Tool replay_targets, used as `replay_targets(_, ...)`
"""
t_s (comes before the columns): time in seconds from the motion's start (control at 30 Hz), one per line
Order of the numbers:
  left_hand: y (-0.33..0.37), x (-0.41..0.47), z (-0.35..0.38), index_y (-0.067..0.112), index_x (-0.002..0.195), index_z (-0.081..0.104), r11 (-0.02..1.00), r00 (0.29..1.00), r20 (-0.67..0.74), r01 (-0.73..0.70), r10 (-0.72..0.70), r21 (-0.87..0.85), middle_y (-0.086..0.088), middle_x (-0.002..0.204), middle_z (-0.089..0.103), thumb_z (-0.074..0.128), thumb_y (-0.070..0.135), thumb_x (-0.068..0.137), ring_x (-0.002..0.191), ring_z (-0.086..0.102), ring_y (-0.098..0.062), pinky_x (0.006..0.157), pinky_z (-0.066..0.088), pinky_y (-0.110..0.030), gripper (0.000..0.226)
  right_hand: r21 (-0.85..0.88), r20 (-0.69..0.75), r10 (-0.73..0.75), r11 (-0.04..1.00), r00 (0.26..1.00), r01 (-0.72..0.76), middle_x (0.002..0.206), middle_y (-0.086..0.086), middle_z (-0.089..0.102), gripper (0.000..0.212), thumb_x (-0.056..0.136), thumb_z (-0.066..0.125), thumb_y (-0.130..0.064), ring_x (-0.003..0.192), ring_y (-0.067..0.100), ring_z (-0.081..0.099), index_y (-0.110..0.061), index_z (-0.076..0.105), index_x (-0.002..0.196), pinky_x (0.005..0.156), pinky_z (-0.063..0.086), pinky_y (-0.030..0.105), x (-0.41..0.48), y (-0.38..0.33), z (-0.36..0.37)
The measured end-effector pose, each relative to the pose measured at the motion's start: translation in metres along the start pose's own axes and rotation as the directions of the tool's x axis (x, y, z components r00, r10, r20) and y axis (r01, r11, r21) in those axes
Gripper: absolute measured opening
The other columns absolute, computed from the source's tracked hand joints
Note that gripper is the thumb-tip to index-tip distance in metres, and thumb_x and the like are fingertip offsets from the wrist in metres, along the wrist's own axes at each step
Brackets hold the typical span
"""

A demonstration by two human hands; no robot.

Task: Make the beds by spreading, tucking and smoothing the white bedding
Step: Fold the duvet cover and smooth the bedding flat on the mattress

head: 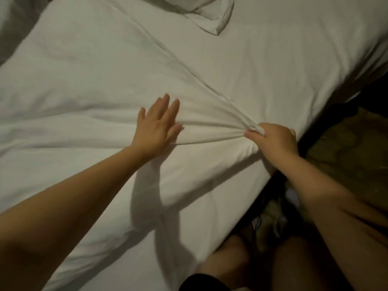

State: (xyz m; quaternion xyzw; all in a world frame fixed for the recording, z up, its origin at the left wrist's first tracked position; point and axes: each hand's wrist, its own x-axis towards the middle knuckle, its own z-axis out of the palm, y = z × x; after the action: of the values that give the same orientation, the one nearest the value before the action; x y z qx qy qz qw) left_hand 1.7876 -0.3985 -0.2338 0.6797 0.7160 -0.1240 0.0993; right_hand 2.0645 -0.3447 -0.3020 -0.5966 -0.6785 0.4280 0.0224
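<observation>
White bedding (210, 127) bunched, creased.

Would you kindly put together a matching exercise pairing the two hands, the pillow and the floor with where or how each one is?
Things:
1. left hand
2. right hand
3. pillow
4. floor

Places or states:
A. at the top of the view
B. grips a bunch of the white bedding
C. dark, on the right
D. lies flat and open on the bedding

Pairs: 1-D, 2-B, 3-A, 4-C
</observation>
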Motion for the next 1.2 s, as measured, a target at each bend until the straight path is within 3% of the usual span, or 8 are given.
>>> replay_targets(0.17, -0.005, -0.048, 0.029, 0.030, 0.152, 0.005, 0.984, 0.984, 0.038, 0.174, -0.173, -0.033, -0.002, 0.160, 0.000, 0.023, 0.051, 0.099, 0.147, 0.000, -0.023, 0.115, 0.006, -0.056, 0.059, -0.008, -0.277, 0.064, 0.998, 0.959, -0.069, 0.122, 0.012, 0.056, 0.030, 0.094, 0.052, -0.040, 0.114, 0.032, 0.047, -0.017, 0.057, 0.113, 0.093, 0.030, 0.040, 0.000, -0.009, 0.023)
replay_targets(0.33, -0.004, -0.140, 0.045, 0.031, 0.152, 0.003, 0.955, 0.959, 0.045, 0.284, -0.281, -0.081, -0.001, 0.160, -0.001, 0.025, 0.052, 0.099, 0.147, 0.002, -0.022, 0.114, 0.006, -0.054, 0.061, 0.029, -0.440, 0.015, 1.000, 0.898, -0.002, 0.154, 0.006, 0.024, 0.065, 0.092, 0.055, -0.028, 0.139, 0.026, 0.024, -0.021, 0.024, 0.149, 0.112, 0.015, 0.044, -0.059, -0.043, 0.059)
replay_targets(0.47, -0.012, -0.223, 0.062, 0.031, 0.151, 0.001, 0.930, 0.928, 0.088, 0.367, -0.362, -0.037, -0.002, 0.160, -0.001, 0.020, 0.062, 0.090, 0.147, 0.004, -0.022, 0.112, 0.011, -0.055, 0.071, -0.206, -0.279, -0.330, 0.938, 0.902, 0.280, 0.158, 0.004, 0.021, 0.079, 0.084, 0.063, -0.019, 0.144, 0.024, 0.019, -0.024, 0.023, 0.151, 0.113, 0.010, 0.052, -0.118, -0.068, 0.118)
replay_targets(0.63, -0.042, -0.308, 0.086, 0.029, 0.150, -0.011, 0.863, 0.848, 0.161, 0.499, -0.506, 0.084, -0.001, 0.160, -0.011, 0.041, 0.054, 0.094, 0.147, -0.003, -0.021, 0.113, 0.011, -0.055, 0.080, -0.385, -0.103, -0.542, 0.795, 0.834, 0.469, 0.155, 0.005, 0.030, 0.090, 0.072, 0.075, -0.012, 0.140, 0.026, 0.030, -0.021, 0.031, 0.149, 0.108, 0.023, 0.058, -0.168, -0.103, 0.180)
replay_targets(0.83, -0.138, -0.415, 0.131, 0.029, 0.151, -0.007, 0.656, 0.640, 0.158, 0.749, -0.752, 0.088, -0.004, 0.159, -0.013, 0.055, 0.045, 0.089, 0.146, -0.001, -0.029, 0.110, 0.019, -0.061, 0.089, -0.403, 0.086, -0.525, 0.759, 0.846, 0.512, 0.161, 0.002, 0.004, 0.087, 0.086, 0.060, -0.015, 0.148, 0.025, 0.006, -0.025, 0.007, 0.154, 0.115, 0.007, 0.053, -0.224, -0.152, 0.273)
replay_targets(0.9, -0.181, -0.457, 0.150, 0.029, 0.151, -0.008, 0.617, 0.598, 0.162, 0.778, -0.785, 0.118, -0.005, 0.158, -0.014, 0.056, 0.046, 0.088, 0.146, -0.002, -0.030, 0.109, 0.021, -0.062, 0.091, -0.407, 0.081, -0.512, 0.766, 0.855, 0.497, 0.160, 0.004, 0.012, 0.087, 0.081, 0.065, -0.015, 0.146, 0.028, 0.014, -0.024, 0.016, 0.153, 0.113, 0.013, 0.056, -0.245, -0.170, 0.311)
replay_targets(1.07, -0.281, -0.550, 0.193, 0.027, 0.152, 0.007, 0.657, 0.652, 0.083, 0.749, -0.753, 0.081, -0.012, 0.159, 0.002, 0.072, 0.040, 0.078, 0.144, 0.007, -0.034, 0.103, 0.021, -0.068, 0.099, -0.407, 0.088, -0.459, 0.794, 0.884, 0.453, 0.158, 0.004, 0.021, 0.092, 0.074, 0.073, -0.018, 0.142, 0.034, 0.025, -0.025, 0.024, 0.151, 0.109, 0.021, 0.059, -0.307, -0.231, 0.429)
replay_targets(1.2, -0.344, -0.599, 0.217, 0.032, 0.151, -0.004, 0.626, 0.627, 0.056, 0.779, -0.777, -0.026, -0.009, 0.159, -0.009, 0.063, 0.056, 0.079, 0.145, 0.001, -0.035, 0.106, 0.015, -0.067, 0.101, -0.329, 0.153, -0.423, 0.831, 0.893, 0.449, 0.161, 0.000, -0.003, 0.089, 0.086, 0.061, -0.021, 0.146, 0.033, 0.001, -0.031, 0.003, 0.153, 0.114, 0.009, 0.056, -0.351, -0.278, 0.510)
